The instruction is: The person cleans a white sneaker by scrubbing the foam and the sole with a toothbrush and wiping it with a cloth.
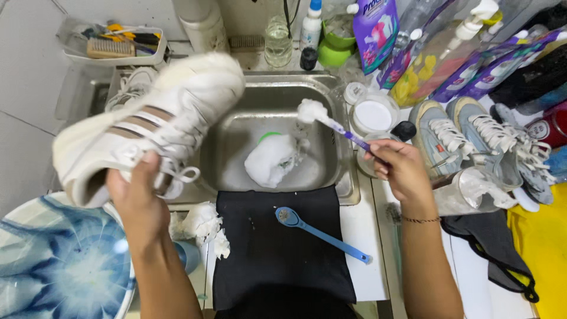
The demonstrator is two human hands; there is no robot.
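Place: a home washing corner, set up for cleaning shoes
Basin: a small steel sink (331, 112) set in a white counter; foam lies in its bottom
Walls: plain white tiles (26, 77) at the left
Supplies: purple refill pouches of detergent (376, 29) and pump bottles (440, 56) crowd the back edge; an open tub of white paste (373, 113) stands beside the sink
Tools: a tray of brushes (112, 44) at the back left; a blue brush (319, 233) on a black cloth (266, 248)
Shoes: a grey pair of laced sneakers (472, 142) waits at the right
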